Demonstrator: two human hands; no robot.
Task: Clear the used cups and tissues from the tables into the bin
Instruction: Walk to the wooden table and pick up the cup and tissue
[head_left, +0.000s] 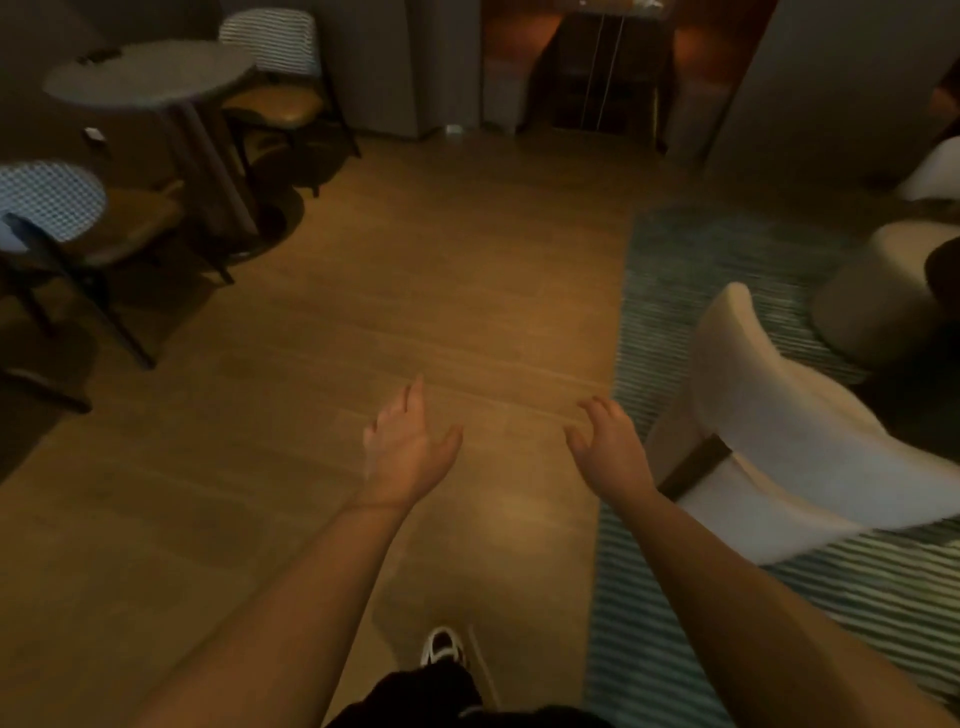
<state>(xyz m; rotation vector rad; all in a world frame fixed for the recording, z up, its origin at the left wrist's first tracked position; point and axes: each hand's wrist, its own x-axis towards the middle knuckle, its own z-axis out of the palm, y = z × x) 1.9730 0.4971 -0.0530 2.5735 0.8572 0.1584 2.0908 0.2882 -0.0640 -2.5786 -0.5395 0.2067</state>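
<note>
Used cups and tissues: none identifiable in view; no bin visible either. Candidate location is the round table (150, 78) at far upper left, which carries a small dark item (98, 53) near its back edge, too blurred to name as cup, tissue or otherwise

Hands: left hand (408, 449) and right hand (610, 452) both held out low over the floor, fingers loosely spread and relaxed, nothing held in either. They hang side by side with a gap between them

Governing relation: the round table lies forward and well to the left of both hands, far apart from them; the left hand is the nearer of the two. Judgement: a walk and a turn to the left come before any reach. Long axis of the dark item cannot be told

Surface: wooden floor (415, 260), bare boards running ahead; striped rug (675, 291) along the right side

Room, dim:
- two chairs with patterned backs at the round table, one behind it (270, 44), one in front (49, 200)
- pale curved armchair (779, 441) on the rug, just right of the right hand
- pale round stool (872, 301) beyond it
- lit recess (597, 67) at the far wall
- one shoe (441, 647) of the person at the bottom edge
</note>
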